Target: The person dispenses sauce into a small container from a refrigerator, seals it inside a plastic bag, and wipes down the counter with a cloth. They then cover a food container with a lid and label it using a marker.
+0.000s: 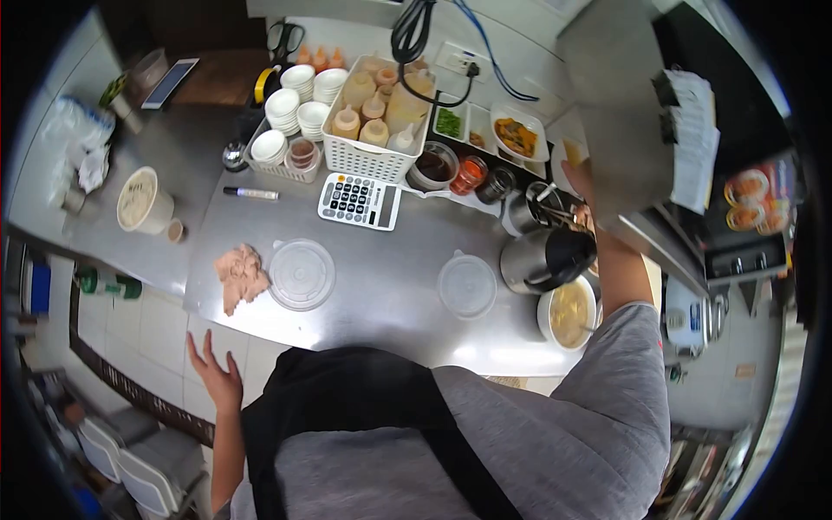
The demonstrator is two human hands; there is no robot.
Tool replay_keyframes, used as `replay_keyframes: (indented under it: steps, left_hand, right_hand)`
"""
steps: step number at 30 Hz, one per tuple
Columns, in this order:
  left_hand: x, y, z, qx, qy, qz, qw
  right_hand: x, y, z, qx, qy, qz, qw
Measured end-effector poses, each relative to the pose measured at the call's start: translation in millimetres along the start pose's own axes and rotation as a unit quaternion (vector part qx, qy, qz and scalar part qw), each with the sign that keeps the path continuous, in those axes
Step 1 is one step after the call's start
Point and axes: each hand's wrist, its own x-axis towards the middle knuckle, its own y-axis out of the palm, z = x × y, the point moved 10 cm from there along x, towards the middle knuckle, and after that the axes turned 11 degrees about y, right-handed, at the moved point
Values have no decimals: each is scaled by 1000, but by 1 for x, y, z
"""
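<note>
The steel counter [390, 251] is running across in front of me, and a metal panel [628, 130] is hanging over its right end. Toward the back, a white basket [368, 163] is holding several squeeze bottles [374, 133]. To my right, the steel jug [526, 260] with its black top is standing beside my forearm, and the bowl [544, 322] of yellowish food is sitting just in front of it, near the counter's edge. My calculator [360, 201] is lying in front of the basket. I am holding my left hand [218, 374] open and free, its fingers spreading in the air just off the counter's front edge. At the far left, a white tub [161, 215] is standing. One clear lid [302, 274] is lying beside a crumpled cloth [241, 277], and a slightly smaller lid [467, 285] is lying nearer the jug. A white dish [542, 143] is holding orange food at the back. My right hand [581, 183] is showing only partly beyond the jug, near the utensil container [520, 214]; the panel is covering the rest, so I cannot tell whether I am gripping anything. A marker [251, 193] is lying left of the calculator.
</note>
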Motion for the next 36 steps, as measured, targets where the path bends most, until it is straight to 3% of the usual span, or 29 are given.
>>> replay_keyframes:
  steps: [4,8,10,12,15,17,22,23,24,25,26,27,28,30,31,32,33,34,35,36]
  left_hand:
    - [-47,-21,14,61,-88,4,994]
    - [-58,-33,2,105,-126,-20,986]
    - [-50,-29,-9,111,-116,-22,987]
    - [-36,-20,-22,101,-102,-15,990]
    - [-2,2,-47,58,-59,-9,997]
    - [34,16,-70,43,-18,-5,999]
    - [146,76,-163,-73,258,88,959]
    - [165,91,-185,-108,297,123,941]
    - [183,106,-194,-139,294,125,937]
    - [199,126,-200,-171,291,127,933]
    - [218,154,-192,-205,201,160,944]
    - [231,181,-181,-237,110,193,946]
    - [241,201,-180,-238,116,192,945]
    - [259,230,-157,-259,29,137,956]
    - [264,239,-158,-264,33,137,954]
    - [266,246,-153,-288,1,125,950]
    - [266,250,-149,-311,-31,115,943]
    - [267,251,-151,-336,-34,120,934]
    - [263,242,-156,-339,-32,121,932]
    - [259,233,-159,-370,-61,133,917]
  right_hand:
    - [29,104,-27,-25,102,175,979]
    - [13,82,8,83,72,208,972]
    - [8,105,6,50,100,293,949]
    - [11,154,-6,22,72,318,945]
    - [-2,166,6,-25,-13,364,931]
    - [5,160,-15,-35,51,316,947]
    - [-14,52,-19,14,-17,294,955]
    - [-28,-4,-1,37,-74,291,953]
    - [-44,-62,16,59,-131,288,947]
    - [-66,-92,14,41,-111,274,954]
    - [-87,-122,12,23,-91,261,961]
    - [-105,-114,-24,-33,42,205,977]
    - [-123,-126,-26,-34,48,202,978]
    - [-158,-196,10,119,-27,15,992]
    - [-183,-211,21,148,3,-64,987]
    - [-200,-197,46,352,83,58,930]
    - [-218,-180,94,394,116,196,890]
    - [-232,-147,143,454,83,276,843]
    - [-255,-78,183,527,122,402,739]
    - [-265,-41,225,571,154,429,683]
